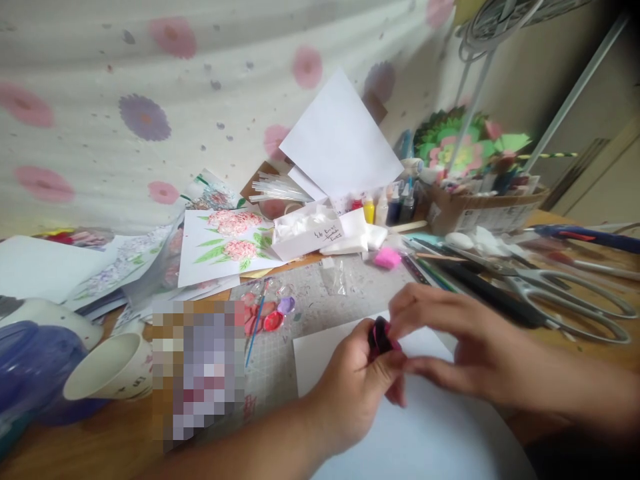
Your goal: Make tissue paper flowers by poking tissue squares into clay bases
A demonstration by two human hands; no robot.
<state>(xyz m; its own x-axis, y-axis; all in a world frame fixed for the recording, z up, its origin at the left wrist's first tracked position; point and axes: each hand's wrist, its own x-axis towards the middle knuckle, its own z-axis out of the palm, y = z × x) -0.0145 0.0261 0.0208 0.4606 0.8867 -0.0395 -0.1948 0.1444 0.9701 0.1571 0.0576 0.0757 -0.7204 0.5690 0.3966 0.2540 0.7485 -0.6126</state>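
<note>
My left hand is closed round a small dark and pink rolled piece, held just above a white sheet of paper. My right hand comes in from the right and pinches the top of the same piece with its fingertips. Both hands meet over the sheet, which lies on a grey cutting mat. What the piece is made of is blurred.
Large scissors and pens lie to the right. A paint palette with a brush sits left of the hands. A paper cup, flower paintings, paint bottles and a cardboard box of paper flowers crowd the table.
</note>
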